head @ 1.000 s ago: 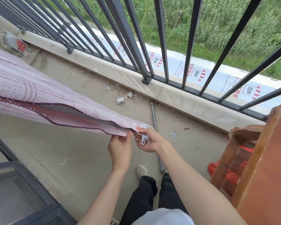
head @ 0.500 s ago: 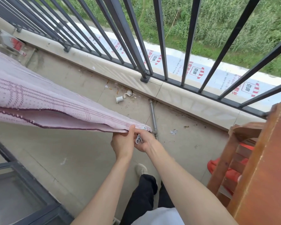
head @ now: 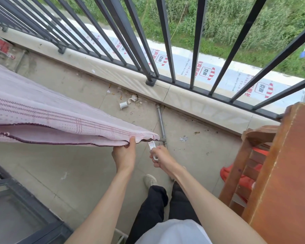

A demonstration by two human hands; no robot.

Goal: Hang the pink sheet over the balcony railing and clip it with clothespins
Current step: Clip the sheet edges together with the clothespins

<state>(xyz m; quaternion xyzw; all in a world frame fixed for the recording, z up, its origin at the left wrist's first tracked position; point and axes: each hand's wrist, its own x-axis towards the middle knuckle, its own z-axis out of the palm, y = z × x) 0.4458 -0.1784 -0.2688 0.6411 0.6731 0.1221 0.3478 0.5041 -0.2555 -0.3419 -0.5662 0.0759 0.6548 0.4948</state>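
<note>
Balcony floor (head: 81, 166), left hand (head: 124, 154) pinching pink sheet (head: 48, 124) corner, right hand (head: 161, 155) gripping white clothespin (head: 152, 147)

A: The pink sheet (head: 48, 118) runs off the left edge, so its far end is unseen.

B: The right hand (head: 161, 156) covers most of the white clothespin (head: 152, 147); whether its jaws touch the sheet is unclear.
</note>
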